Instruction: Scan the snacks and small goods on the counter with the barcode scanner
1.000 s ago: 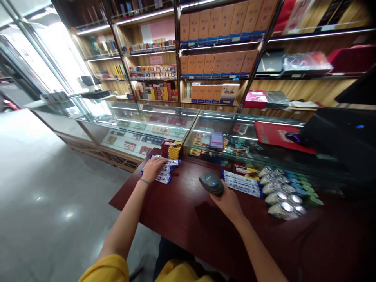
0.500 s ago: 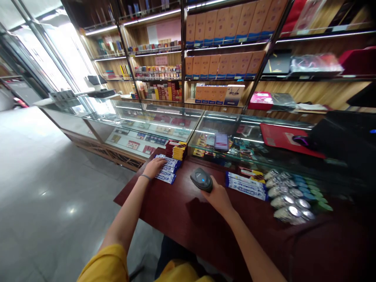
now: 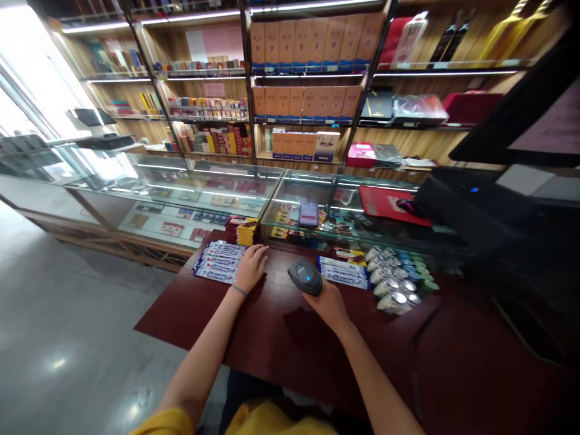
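My right hand (image 3: 329, 304) is closed around the grip of a black barcode scanner (image 3: 306, 275) with a blue light, held just above the dark red counter (image 3: 281, 332). My left hand (image 3: 251, 267) lies with fingers stretched out on the counter, at the right edge of a row of blue and white flat packs (image 3: 216, 261). A second row of blue and white packs (image 3: 343, 272) sits just right of the scanner.
Silver-topped cans and blue and green ones (image 3: 397, 281) stand at the right. A red and yellow stack of boxes (image 3: 242, 230) sits at the counter's back. Glass display cases (image 3: 217, 187) and stocked shelves (image 3: 312, 66) lie beyond. A black monitor (image 3: 516, 121) stands at the right.
My left hand has slid off the blue and white packs to their right edge. The scanner stays in my right hand, and the view has shifted left.
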### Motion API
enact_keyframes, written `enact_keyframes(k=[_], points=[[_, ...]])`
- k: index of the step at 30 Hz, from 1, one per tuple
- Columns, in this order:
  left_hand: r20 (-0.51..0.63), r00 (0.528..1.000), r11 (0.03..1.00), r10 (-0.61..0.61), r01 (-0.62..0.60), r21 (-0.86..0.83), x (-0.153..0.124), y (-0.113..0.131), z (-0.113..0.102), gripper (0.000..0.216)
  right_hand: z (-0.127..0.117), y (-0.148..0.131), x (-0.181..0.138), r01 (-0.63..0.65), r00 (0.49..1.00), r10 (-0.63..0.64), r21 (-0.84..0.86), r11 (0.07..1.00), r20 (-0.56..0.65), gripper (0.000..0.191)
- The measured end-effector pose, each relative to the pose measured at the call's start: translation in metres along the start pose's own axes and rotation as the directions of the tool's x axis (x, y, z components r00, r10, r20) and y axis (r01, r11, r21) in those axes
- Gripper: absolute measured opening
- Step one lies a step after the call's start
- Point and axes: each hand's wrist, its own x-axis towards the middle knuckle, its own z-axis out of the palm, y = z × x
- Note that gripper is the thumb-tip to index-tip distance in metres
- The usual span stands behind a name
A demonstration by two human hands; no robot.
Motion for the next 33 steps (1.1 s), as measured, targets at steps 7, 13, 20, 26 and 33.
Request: enact_keyframes(k=[7,13,20,26,33], points=[[0.097,0.991,0.984,0.093,-0.076,-0.162,0.007,0.077,0.062,0.034,-0.038,0.034,-0.022,0.047,0.992,-0.037,0.08,0.996,-0.124,0.048],[0.192,0.96,0.961,0.204,-0.159,-0.228,0.009,0.122,0.101,0.035,-0.073,0.067,-0.045,0.017,0.976,0.003,0.088,0.996,-0.219,0.044],[0.249,0.934,0.964,0.256,-0.225,-0.144,0.009,0.151,0.136,0.039,-0.104,0.09,-0.072,-0.11,0.948,0.113,0.03,0.994,-0.298,0.054],[0.266,0.931,0.968,0.249,-0.247,-0.041,0.006,0.161,0.143,0.033,-0.117,0.1,-0.085,-0.198,0.926,0.2,0.039,0.979,-0.321,0.055],[0.254,0.926,0.959,0.279,-0.284,-0.019,0.002,0.159,0.146,0.017,-0.117,0.105,-0.085,-0.264,0.916,0.255,0.013,0.964,-0.309,0.053]])
